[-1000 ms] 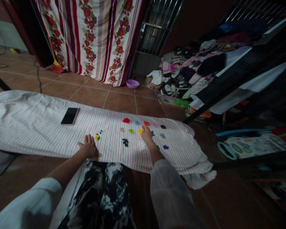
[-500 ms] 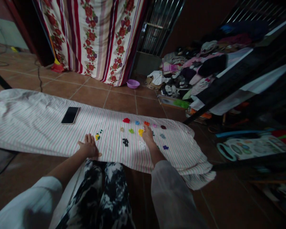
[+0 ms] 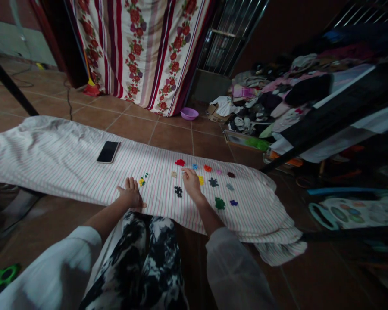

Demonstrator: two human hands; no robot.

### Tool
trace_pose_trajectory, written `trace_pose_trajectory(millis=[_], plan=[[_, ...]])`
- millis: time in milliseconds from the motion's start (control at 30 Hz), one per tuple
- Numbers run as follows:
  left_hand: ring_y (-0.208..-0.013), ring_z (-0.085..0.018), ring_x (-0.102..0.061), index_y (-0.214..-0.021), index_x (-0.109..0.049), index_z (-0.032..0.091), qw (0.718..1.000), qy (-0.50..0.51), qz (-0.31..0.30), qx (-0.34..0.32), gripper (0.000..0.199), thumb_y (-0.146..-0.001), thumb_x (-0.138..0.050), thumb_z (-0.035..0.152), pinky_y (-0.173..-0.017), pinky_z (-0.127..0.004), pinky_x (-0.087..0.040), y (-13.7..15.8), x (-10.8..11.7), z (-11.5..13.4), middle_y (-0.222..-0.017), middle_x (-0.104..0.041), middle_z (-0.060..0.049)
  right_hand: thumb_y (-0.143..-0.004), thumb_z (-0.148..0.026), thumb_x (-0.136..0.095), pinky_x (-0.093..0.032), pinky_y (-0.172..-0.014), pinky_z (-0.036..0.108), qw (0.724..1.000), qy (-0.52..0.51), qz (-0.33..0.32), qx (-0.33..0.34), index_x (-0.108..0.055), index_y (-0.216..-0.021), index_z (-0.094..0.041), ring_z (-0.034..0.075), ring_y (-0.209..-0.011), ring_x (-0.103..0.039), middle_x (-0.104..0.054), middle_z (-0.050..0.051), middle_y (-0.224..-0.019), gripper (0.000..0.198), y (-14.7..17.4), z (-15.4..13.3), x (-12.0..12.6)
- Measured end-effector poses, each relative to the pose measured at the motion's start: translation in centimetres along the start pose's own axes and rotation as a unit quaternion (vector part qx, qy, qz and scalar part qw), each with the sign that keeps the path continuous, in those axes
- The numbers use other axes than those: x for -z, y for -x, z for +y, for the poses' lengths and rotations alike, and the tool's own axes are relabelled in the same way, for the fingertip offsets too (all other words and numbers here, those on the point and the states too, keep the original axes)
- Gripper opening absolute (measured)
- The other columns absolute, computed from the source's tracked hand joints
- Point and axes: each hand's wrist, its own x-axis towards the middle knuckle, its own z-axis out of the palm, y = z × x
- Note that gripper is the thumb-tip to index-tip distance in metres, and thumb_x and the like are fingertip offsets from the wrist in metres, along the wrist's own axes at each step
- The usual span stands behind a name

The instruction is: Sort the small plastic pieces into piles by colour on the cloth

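My left hand (image 3: 131, 196) lies on the striped cloth with its fingers stretched apart, holding nothing. Just beyond its fingertips is a small mixed group of yellow and green pieces (image 3: 142, 181). My right hand (image 3: 192, 184) is over the sorted piles, fingers drawn together in a pinch; whatever they hold is too small to make out. Around it are little piles: red (image 3: 180, 162), light blue (image 3: 195, 166), orange (image 3: 207, 168), beige (image 3: 173, 174), black (image 3: 178, 191), and yellow (image 3: 201, 180), partly covered by the hand. The lime green and white piles are hidden behind the hand and forearm.
Farther right are dark grey (image 3: 214, 182), pink (image 3: 219, 172), brown (image 3: 231, 175), grey (image 3: 229, 187), green (image 3: 219, 203) and dark blue (image 3: 233, 203) piles. A phone (image 3: 108, 152) lies on the striped cloth (image 3: 67, 172) at left. Beyond stand a purple basin (image 3: 189, 113) and heaped clothes (image 3: 271, 97).
My right hand has moved left from beside the orange and yellow piles towards the beige and red ones. My left hand stays in place on the cloth. The view has shifted slightly.
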Motion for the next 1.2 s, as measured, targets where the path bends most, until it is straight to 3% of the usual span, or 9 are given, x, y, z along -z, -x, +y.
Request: trace_pose_trajectory(millis=[200, 433, 733, 967, 1200], plan=[[-0.136, -0.040, 0.015, -0.143, -0.001, 0.001, 1.000, 0.004, 0.011, 0.000, 0.112, -0.066, -0.049, 0.066, -0.099, -0.070, -0.015, -0.2, -0.3, -0.1, -0.148, 0.013, -0.023, -0.085, -0.016, -0.045, -0.043, -0.085, 0.024, 0.986, -0.056, -0.133, 0.084, -0.065, -0.101, -0.018, 0.014, -0.091, -0.056, -0.061, 0.005, -0.096, 0.026, 1.8, -6.7, -4.6], [-0.137, -0.039, 0.013, -0.143, 0.001, -0.001, 1.000, -0.006, 0.011, 0.002, 0.113, -0.067, -0.048, 0.068, -0.100, -0.069, -0.016, -0.4, -0.7, -0.2, -0.148, 0.014, -0.022, -0.087, -0.021, -0.047, -0.043, -0.083, 0.023, 0.974, -0.042, -0.205, 0.085, -0.064, -0.106, -0.021, 0.013, -0.091, -0.055, -0.058, 0.005, -0.102, 0.026, 2.5, -11.8, -8.1], [-0.136, -0.040, 0.014, -0.144, -0.003, 0.003, 0.999, 0.010, 0.049, -0.005, 0.114, -0.066, -0.048, 0.072, -0.099, -0.070, -0.015, -0.8, -1.4, -0.4, -0.148, 0.010, -0.024, -0.088, -0.021, -0.047, -0.040, -0.085, 0.025, 0.973, 0.014, -0.226, 0.038, -0.063, -0.098, -0.021, 0.014, -0.095, -0.054, -0.060, 0.005, -0.101, 0.019, 1.7, -12.9, -9.4], [-0.136, -0.040, 0.013, -0.144, -0.003, 0.001, 0.999, 0.008, 0.036, -0.005, 0.113, -0.066, -0.048, 0.070, -0.100, -0.069, -0.014, -0.4, -0.9, -0.5, -0.148, 0.012, -0.023, -0.085, -0.020, -0.045, -0.040, -0.083, 0.026, 0.971, 0.047, -0.234, -0.010, -0.058, -0.097, -0.020, 0.015, -0.098, -0.053, -0.060, 0.006, -0.101, 0.018, 1.3, -13.6, -9.3], [-0.136, -0.039, 0.015, -0.144, -0.002, 0.002, 1.000, 0.012, 0.010, -0.004, 0.110, -0.068, -0.050, 0.067, -0.100, -0.070, -0.013, 0.3, 0.0, -0.4, -0.148, 0.012, -0.023, -0.081, -0.029, -0.051, -0.042, -0.080, 0.029, 0.966, 0.088, -0.241, -0.025, -0.057, -0.097, -0.019, 0.018, -0.098, -0.054, -0.059, 0.008, -0.102, 0.020, 1.0, -14.1, -9.8]])
